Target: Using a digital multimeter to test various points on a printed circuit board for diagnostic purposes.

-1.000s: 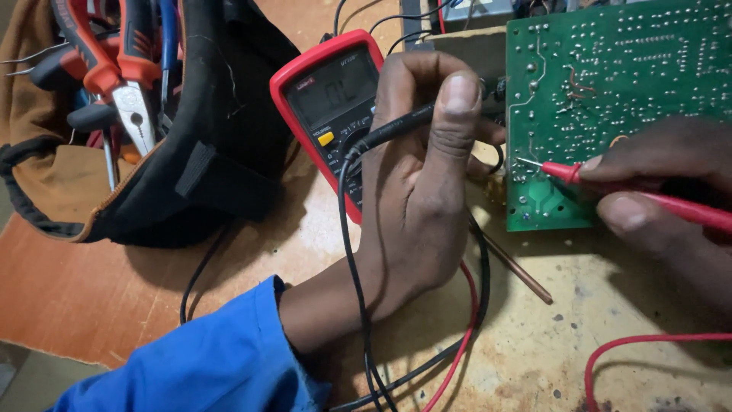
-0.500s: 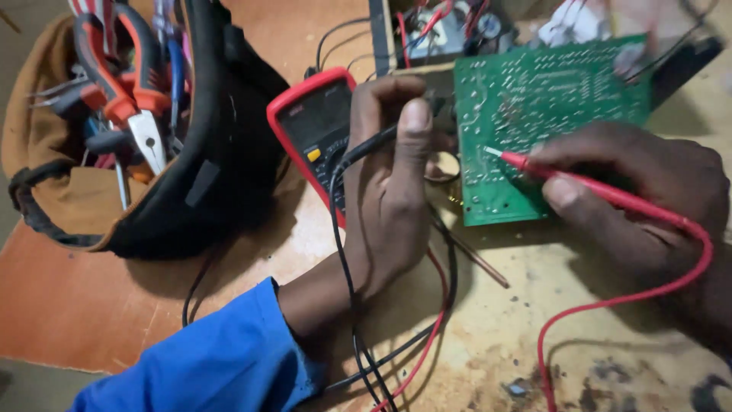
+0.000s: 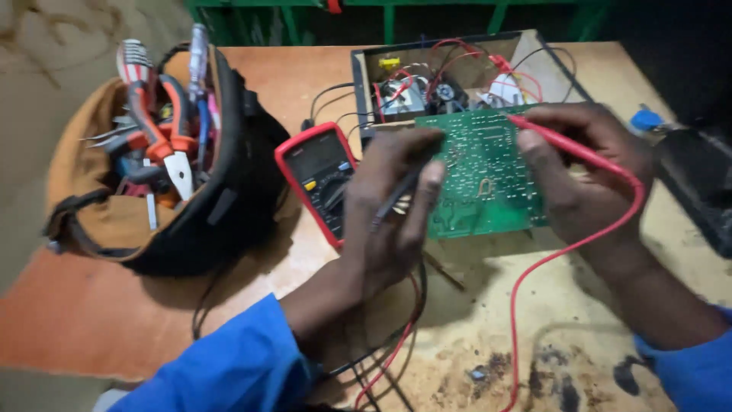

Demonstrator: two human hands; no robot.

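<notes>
Green circuit board (image 3: 476,179) probed by both hands.
Red probe (image 3: 564,145), pinched in right hand (image 3: 579,168), has shifted to the board's top edge; left hand (image 3: 393,202) grips black probe (image 3: 396,194).

Tool bag (image 3: 221,221) of pliers (image 3: 164,145); open box (image 3: 457,72) of wiring

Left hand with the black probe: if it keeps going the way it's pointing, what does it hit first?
Most likely the green circuit board. The left hand aims the black probe up and to the right, toward the board's left edge; whether the tip already touches cannot be told from this view.
</notes>
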